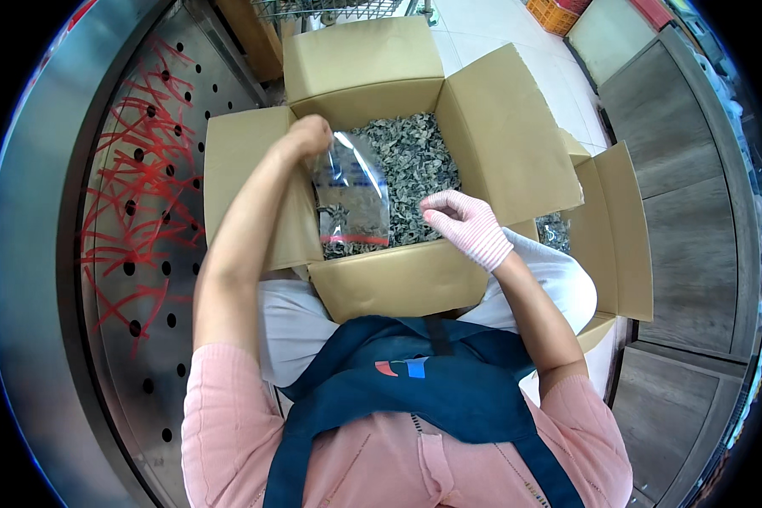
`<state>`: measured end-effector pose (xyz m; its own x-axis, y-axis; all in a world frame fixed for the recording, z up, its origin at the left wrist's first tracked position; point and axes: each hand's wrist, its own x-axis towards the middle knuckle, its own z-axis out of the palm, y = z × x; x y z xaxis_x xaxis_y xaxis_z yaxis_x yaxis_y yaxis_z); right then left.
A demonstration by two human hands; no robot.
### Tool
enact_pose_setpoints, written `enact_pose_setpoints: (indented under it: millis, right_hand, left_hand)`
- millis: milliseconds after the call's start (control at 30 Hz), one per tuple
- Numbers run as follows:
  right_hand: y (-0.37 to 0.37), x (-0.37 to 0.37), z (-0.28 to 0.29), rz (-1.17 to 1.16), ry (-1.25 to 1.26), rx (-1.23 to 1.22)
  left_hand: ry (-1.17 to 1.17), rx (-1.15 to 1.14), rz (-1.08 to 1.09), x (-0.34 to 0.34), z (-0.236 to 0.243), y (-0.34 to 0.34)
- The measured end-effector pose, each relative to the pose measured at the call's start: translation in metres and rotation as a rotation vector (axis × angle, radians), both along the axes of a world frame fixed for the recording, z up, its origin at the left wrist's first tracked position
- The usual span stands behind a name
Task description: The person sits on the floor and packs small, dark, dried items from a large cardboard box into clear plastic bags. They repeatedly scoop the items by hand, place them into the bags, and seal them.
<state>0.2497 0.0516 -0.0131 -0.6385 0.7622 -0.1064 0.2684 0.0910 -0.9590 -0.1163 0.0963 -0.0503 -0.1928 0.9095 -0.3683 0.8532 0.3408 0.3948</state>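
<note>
An open cardboard box (385,284) holds a mass of dark grey-green dried flakes (415,152). My bare left hand (309,135) is pinched on the top of a clear plastic bag (353,190), which has a red band at its bottom and some flakes showing in or behind it. The bag hangs over the left part of the flakes. My right hand (461,220), in a pink-striped glove, is over the right front of the box, right of the bag, with curled fingertips close together; whether they hold anything is too small to tell.
Steel panel (169,339) with holes and red strips on the left; second box (622,245) with flakes at right, beside grey cabinet doors (681,271). Wire rack (330,7) and orange crate (550,15) stand beyond. My white-clad knees (559,279) flank the main box.
</note>
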Motion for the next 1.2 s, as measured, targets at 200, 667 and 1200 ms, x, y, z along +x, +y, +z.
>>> enact_pose_setpoints:
  millis: [200, 667, 1200]
  right_hand:
    - [-0.002, -0.023, -0.012, 0.073, 0.06, -0.227]
    - [-0.007, -0.042, -0.033, -0.13, 0.257, -0.79]
    - [0.103, -0.065, 0.074, 0.386, -0.642, -0.022]
  left_hand:
    - [-0.172, 0.439, 0.094, 0.053, 0.084, -0.056]
    - [-1.173, 0.445, 0.578, 0.186, 0.014, -0.135]
    - [-1.288, 0.85, 1.118, 0.167, -0.047, -0.137]
